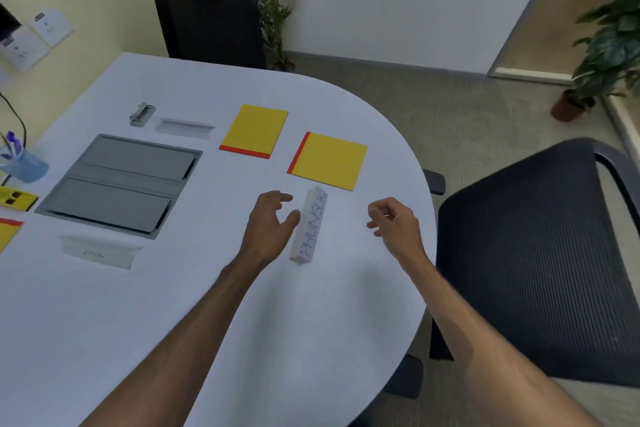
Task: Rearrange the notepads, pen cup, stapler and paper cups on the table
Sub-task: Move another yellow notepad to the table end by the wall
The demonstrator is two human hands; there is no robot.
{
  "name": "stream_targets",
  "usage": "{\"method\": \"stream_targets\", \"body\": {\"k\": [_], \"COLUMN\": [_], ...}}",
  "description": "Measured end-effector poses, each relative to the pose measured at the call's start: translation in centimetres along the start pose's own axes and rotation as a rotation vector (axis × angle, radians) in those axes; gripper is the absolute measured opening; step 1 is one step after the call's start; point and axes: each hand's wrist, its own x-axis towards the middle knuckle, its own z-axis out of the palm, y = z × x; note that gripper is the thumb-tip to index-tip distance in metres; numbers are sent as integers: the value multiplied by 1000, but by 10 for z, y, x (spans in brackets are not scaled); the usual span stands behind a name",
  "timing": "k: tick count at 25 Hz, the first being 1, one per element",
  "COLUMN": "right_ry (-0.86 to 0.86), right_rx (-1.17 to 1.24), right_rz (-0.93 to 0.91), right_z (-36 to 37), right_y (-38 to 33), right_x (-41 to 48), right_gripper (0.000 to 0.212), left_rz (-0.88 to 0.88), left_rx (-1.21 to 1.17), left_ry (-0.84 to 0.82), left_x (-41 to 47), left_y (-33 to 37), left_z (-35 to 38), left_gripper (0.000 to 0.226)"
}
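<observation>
Notepads (328,160) are lying on the tabletop (207,305), just past the left hand (268,224). Its fingers (282,198) are spreading wide, holding nothing. The right hand (393,220) is curling loosely, also holding nothing

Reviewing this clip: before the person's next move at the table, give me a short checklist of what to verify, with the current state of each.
1. Left hand free: ok, open, thumb beside the name card; contact cannot tell.
2. Right hand free: ok, fingers loosely curled, holding nothing.
3. Notepads reachable: ok, near yellow notepad and far yellow notepad lie flat and apart.
4. Stapler located: ok, at the far side beyond the grey floor-box lid.
5. Pen cup upright: ok, at the left edge.
6. Paper cups located: not ok, none in view.
</observation>
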Motion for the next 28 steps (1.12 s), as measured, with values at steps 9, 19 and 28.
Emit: {"method": "stream_targets", "body": {"k": [9,19,28], "right_ry": [13,150,169], "right_rx": [-95,-82,-12], "right_rz": [103,369,522], "right_z": [43,85,98], "right_y": [15,47,58], "right_x": [128,219,249], "right_gripper": [18,15,35], "left_rz": [-93,-364,-476], "left_rx": [23,-14,64], "left_ry": [-94,-169,-237], "left_x": [140,246,280], "left_y": [-21,-83,-96], "left_z": [26,65,93], "left_gripper": [46,69,86]}}
